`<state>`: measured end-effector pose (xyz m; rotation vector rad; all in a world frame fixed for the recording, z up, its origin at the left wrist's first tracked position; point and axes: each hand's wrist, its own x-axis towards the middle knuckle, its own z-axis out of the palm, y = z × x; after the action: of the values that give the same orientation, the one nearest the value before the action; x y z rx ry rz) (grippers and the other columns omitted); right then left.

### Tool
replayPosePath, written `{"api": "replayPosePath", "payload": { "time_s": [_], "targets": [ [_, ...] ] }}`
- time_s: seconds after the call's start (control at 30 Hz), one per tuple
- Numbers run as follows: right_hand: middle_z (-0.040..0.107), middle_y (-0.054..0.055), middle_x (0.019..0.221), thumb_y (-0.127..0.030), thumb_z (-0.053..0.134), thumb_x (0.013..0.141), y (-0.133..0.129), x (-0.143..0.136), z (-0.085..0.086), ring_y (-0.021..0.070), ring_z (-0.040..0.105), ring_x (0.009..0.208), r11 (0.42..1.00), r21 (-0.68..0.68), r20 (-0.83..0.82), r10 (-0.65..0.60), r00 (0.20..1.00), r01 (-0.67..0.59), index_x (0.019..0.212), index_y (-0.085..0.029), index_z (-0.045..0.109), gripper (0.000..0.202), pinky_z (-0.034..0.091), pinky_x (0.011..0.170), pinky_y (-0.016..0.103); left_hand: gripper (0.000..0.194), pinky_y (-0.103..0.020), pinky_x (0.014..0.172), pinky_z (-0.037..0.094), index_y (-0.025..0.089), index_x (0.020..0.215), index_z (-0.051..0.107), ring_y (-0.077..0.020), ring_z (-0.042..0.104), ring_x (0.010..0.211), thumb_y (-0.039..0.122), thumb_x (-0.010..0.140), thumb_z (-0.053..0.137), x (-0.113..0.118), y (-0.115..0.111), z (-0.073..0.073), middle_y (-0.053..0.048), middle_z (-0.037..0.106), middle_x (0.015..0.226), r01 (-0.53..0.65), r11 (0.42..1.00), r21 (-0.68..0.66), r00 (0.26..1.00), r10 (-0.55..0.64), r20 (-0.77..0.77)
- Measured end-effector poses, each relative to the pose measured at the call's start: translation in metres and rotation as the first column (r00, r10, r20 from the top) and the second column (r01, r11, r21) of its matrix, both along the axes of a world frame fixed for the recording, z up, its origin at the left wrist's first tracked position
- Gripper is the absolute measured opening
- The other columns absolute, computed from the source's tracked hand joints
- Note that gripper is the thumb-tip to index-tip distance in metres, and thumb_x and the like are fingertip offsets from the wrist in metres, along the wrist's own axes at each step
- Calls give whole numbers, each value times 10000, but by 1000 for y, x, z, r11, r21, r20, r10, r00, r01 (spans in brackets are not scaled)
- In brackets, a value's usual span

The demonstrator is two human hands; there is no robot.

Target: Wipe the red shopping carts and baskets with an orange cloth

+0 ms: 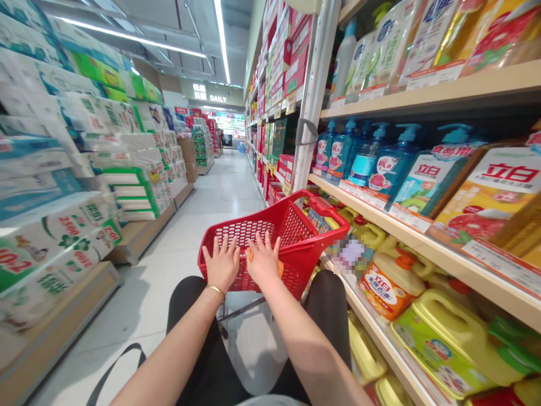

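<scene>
Stacked paper packs [107,117] stand left of the aisle [224,194], opposite blue pump bottles [382,163] on a shelf [422,243].

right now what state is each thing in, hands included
left hand: open, fingers spread, by the cart's side; contact unclear
right hand: open, fingers spread
orange item: mostly hidden under the right hand
cart: upright on its wheels
pump bottles: upright, pumps on
orange-capped jug: cap on
paper packs: wrapped, stacked
ceiling lights: lit
</scene>
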<state>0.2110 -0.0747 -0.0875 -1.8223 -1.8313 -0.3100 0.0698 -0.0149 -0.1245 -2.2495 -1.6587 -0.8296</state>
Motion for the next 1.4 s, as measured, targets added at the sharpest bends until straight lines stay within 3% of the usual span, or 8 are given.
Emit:
{"api": "replayPosePath", "payload": {
  "time_s": [0.2, 0.27, 0.43, 0.53, 0.8, 1.07, 1.13, 1.4],
  "targets": [
    [359, 110, 1683, -380, 366, 1069, -17, 66, 17, 378, 130, 1606, 949, 63, -48, -307, 950, 310, 1471, -228, 607, 493, -99, 1220, 731, 553, -698, 1262, 34, 265, 1569, 469, -352, 194, 1602, 435, 1082, 270, 1, -1, -1, -73, 369, 1681, -7, 1000, 3, 1000, 7, 4],
    [323, 116, 1698, -360, 354, 1071, -18, 68, 17, 383, 112, 1608, 933, 85, -60, -345, 937, 349, 1482, -212, 595, 498, -106, 1214, 738, 551, -698, 1262, 28, 264, 1566, 476, -355, 194, 1601, 428, 1080, 275, 2, -1, -1, -70, 365, 1683, -18, 1000, 1, 1000, 18, 11],
    [345, 57, 1695, -408, 365, 1080, -2, 6, -4, 328, 125, 1613, 997, 22, -29, -76, 997, 76, 1511, -257, 553, 494, -71, 1256, 683, 550, -705, 1258, 29, 276, 1580, 451, -354, 194, 1602, 423, 1073, 295, 2, 0, -1, -67, 376, 1676, -12, 1000, -6, 1000, 12, 12],
    [382, 46, 1678, -424, 354, 1084, 4, -12, -8, 310, 136, 1611, 1000, 3, -35, -23, 999, 23, 1489, -261, 575, 489, -59, 1263, 676, 551, -709, 1256, 21, 270, 1576, 458, -356, 191, 1602, 428, 1076, 287, 0, 0, -1, -71, 385, 1673, -1, 1000, 4, 1000, 1, 7],
    [309, 105, 1706, -351, 361, 1061, -15, 78, 24, 388, 84, 1610, 927, 69, -62, -364, 929, 368, 1439, -193, 640, 495, -87, 1228, 730, 555, -701, 1259, -6, 263, 1572, 465, -351, 171, 1608, 430, 1077, 278, 1, 0, -1, -72, 381, 1674, 14, 1000, 13, 999, -14, 46],
    [382, 55, 1678, -407, 385, 1076, 4, -1, -3, 314, 140, 1611, 999, 24, -41, -34, 999, 35, 1461, -250, 607, 472, -39, 1278, 643, 550, -710, 1254, 19, 270, 1567, 473, -357, 194, 1601, 423, 1074, 284, 1, -1, 1, -72, 393, 1669, 1, 1000, 0, 1000, -1, 21],
    [396, 46, 1672, -425, 381, 1079, 3, -3, -4, 306, 166, 1605, 1000, 17, -38, -7, 999, 7, 1453, -269, 613, 467, -34, 1279, 642, 551, -710, 1253, 19, 265, 1565, 476, -359, 197, 1600, 427, 1074, 287, 0, -1, 1, -78, 392, 1669, 0, 1000, 5, 1000, -1, 15],
    [247, 87, 1729, -354, 397, 1062, -19, 85, 22, 384, 42, 1616, 920, 86, -81, -376, 923, 382, 1446, -216, 632, 471, -77, 1236, 720, 553, -699, 1258, -4, 269, 1565, 477, -356, 193, 1601, 432, 1075, 280, 4, -1, -1, -72, 396, 1668, -6, 1000, 2, 998, 5, 60]
  ]
}}
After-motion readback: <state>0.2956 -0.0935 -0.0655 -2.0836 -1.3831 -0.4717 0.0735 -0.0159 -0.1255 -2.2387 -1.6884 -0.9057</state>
